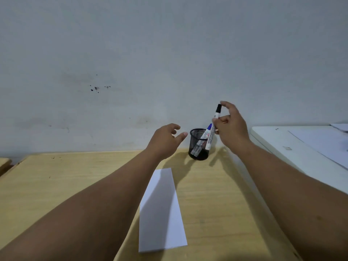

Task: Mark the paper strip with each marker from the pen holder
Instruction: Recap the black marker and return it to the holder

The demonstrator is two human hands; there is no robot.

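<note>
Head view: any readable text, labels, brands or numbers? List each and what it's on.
None can be read.
Black-capped marker in the right hand: dark print along the white barrel, too blurred to read.
Blue-capped marker in the mesh pen holder: small label graphic, illegible.
Paper strip: blank.
White unit at right: small grey mark, too small to tell.

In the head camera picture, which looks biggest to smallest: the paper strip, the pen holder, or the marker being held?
1. Paper strip, by far the largest, though it lies nearest the camera.
2. Pen holder.
3. Marker, longer than the holder is tall but much thinner.
</note>
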